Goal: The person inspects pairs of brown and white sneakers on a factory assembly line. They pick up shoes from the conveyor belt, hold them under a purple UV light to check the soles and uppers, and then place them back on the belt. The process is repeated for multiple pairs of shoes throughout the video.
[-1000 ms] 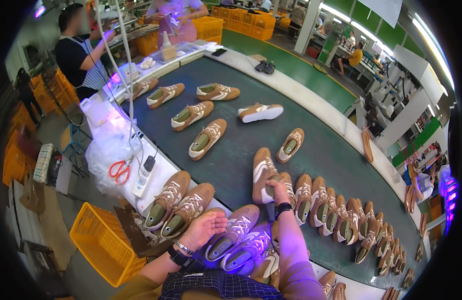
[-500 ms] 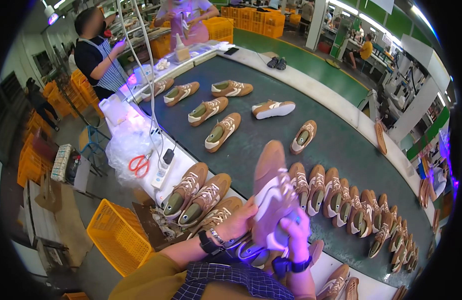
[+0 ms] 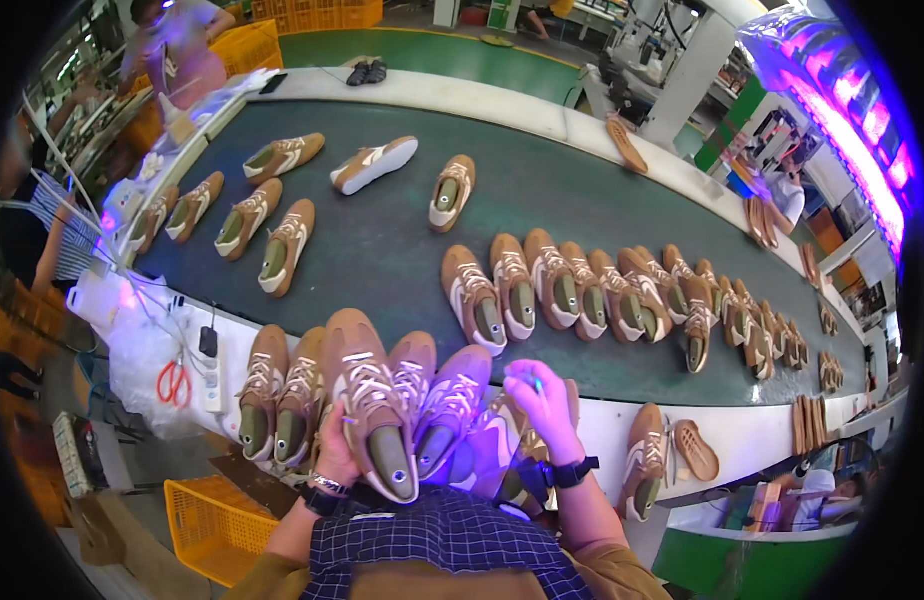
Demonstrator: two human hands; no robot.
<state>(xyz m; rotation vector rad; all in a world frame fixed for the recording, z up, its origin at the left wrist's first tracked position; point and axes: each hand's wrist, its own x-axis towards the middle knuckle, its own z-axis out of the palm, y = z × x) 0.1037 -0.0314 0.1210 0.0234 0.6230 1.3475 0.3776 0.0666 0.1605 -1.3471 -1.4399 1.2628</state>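
Note:
My left hand [image 3: 336, 445] grips a brown sneaker [image 3: 370, 395] with white laces, from its left side; its toe points away from me. The right hand [image 3: 540, 395] is raised apart from that shoe, fingers curled together around a small teal spot that I cannot make out. Just below it, more brown sneakers [image 3: 494, 435] lie along the near ledge, some tinted purple by light and partly covered by one another. Two sneakers [image 3: 300, 385] stand left of the held one. A single sneaker [image 3: 644, 455] rests beyond my right wrist, beside a loose brown sole [image 3: 696, 450].
A dark green belt [image 3: 382, 280] carries a long row of sneakers [image 3: 552, 275] and several scattered ones at left. Red scissors [image 3: 173, 384], a power strip [image 3: 213, 380] and plastic wrap lie on the left ledge. A yellow crate [image 3: 217, 530] sits below. Other people work at the far left.
My view has turned right. The sneaker, held up in both hands before, is now lowered in the left hand alone; my right hand has let go of it and moved right.

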